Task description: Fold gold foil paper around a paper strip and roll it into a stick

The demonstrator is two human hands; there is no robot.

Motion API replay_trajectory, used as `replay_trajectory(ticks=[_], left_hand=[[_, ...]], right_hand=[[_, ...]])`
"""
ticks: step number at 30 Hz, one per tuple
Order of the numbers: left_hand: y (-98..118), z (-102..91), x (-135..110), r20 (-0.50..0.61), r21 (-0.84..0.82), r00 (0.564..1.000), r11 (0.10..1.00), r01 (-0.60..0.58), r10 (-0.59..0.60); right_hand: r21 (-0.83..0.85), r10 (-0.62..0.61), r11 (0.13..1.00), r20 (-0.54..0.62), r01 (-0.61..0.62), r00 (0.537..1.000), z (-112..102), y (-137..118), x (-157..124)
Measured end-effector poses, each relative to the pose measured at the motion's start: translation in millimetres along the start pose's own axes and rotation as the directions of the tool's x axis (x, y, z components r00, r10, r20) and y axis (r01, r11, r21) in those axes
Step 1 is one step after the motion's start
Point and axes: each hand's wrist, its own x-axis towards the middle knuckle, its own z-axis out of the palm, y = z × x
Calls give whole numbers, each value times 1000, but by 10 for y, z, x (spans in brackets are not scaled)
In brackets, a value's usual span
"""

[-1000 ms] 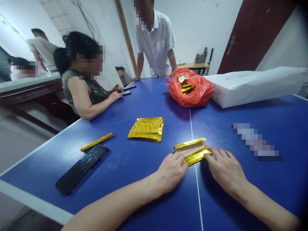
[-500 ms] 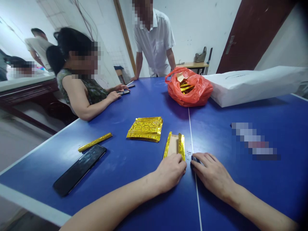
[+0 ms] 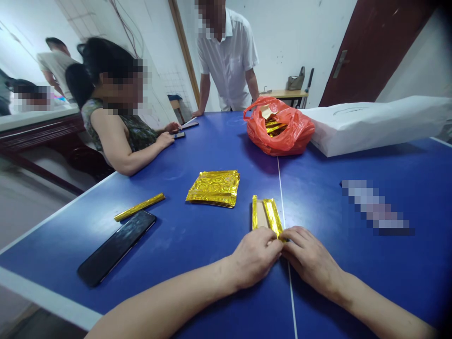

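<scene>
- The left hand and the right hand lie low on the blue table, side by side, and their fingertips meet.
- Both hands have the fingers drawn together, not spread. Their tips close on the near end of the gold paper strip, as a pinch from two sides.
- The gold paper strip lies flat on the table just beside the white centre line and points away from the person. Its two long edges are turned inward, and the plain brown inner side shows between them.
- To my judgement, the step in hand is the folding of the near end, since the long sides are already folded.
- A next move would call for steady pressure of the fingertips, so that the foil edges do not open, and for a clean crease across the narrow width.
- A stack of gold sheets lies near, a little further and to the left.
- A finished gold roll lies just beside a dark phone, well apart on the left.
- An orange bag with more gold paper touches a white bag at the far side.
- A seated person and a standing person are at the table's far edges.
</scene>
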Motion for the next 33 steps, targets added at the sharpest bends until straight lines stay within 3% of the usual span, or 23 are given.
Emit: replay_trajectory(ticks=[4, 8, 12, 18, 25, 33], left_hand=[[-90, -200, -12, -50, 13, 990, 991, 131, -130], [-172, -288, -18, 135, 40, 989, 998, 51, -56], [-163, -227, -25, 255, 76, 966, 997, 24, -43], [-160, -189, -55, 258, 35, 952, 986, 163, -166], [-189, -210, -56, 321, 40, 937, 990, 134, -140], [-177, -217, -51, 293, 47, 944, 989, 142, -150]], right_hand=[[-58, 37, 998, 12, -36, 999, -18, 9, -44], [-132, 30, 991, 2, -29, 1000, -22, 33, -72], [-185, 3, 983, -2, -3, 1000, -33, 31, -65], [-178, -30, 983, 25, 34, 999, -45, 27, -66], [-155, -33, 987, 45, 39, 998, -53, 27, -60], [-145, 29, 989, 18, -26, 999, -3, 35, -92]])
